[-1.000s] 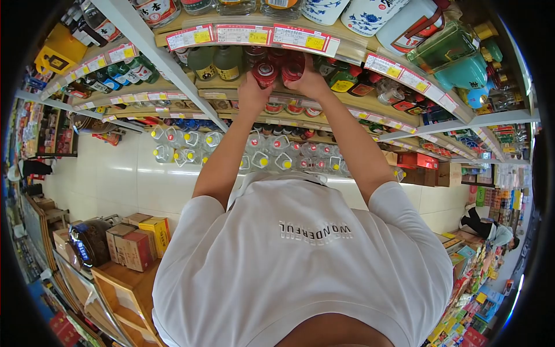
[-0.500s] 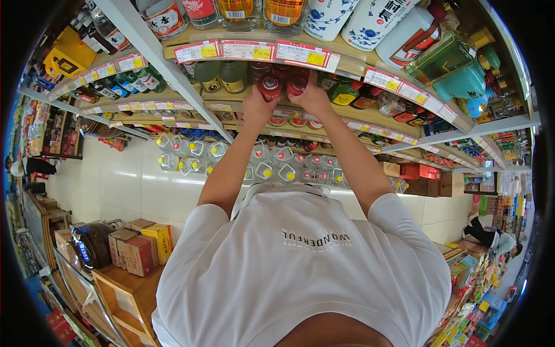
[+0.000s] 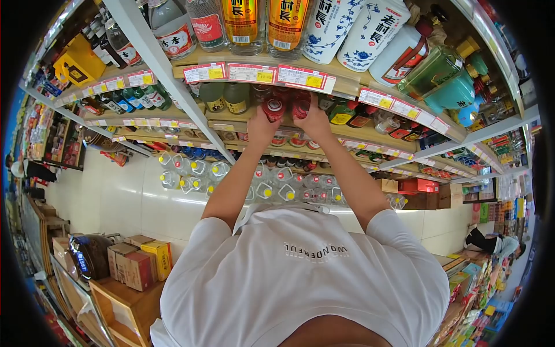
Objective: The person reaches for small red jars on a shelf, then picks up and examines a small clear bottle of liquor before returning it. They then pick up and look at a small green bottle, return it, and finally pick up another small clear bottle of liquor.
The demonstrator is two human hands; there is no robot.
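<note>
My left hand (image 3: 263, 126) is wrapped round a red-topped bottle (image 3: 273, 107) at the front of the second shelf. Close beside it, my right hand (image 3: 315, 120) grips another red-topped bottle (image 3: 300, 107). More red tops show dimly behind these two, in the shade of the shelf above. Two green-glass bottles with yellow labels (image 3: 236, 98) stand to the left of my left hand. To the right of my right hand are dark bottles with yellow and red labels (image 3: 342, 111). The lower parts of both held bottles are hidden.
Overhead, the upper shelf's front edge with price tags (image 3: 252, 73) bears large liquor bottles (image 3: 288, 23). A white upright post (image 3: 167, 75) stands at left. Clear plastic jugs (image 3: 265, 191) stand on the floor below. Cartons (image 3: 133, 267) lie behind left; another person (image 3: 491, 242) is far right.
The view has tilted a little, so the shelves and hands sit lower in the picture. Both hands stay on the red-topped bottles.
</note>
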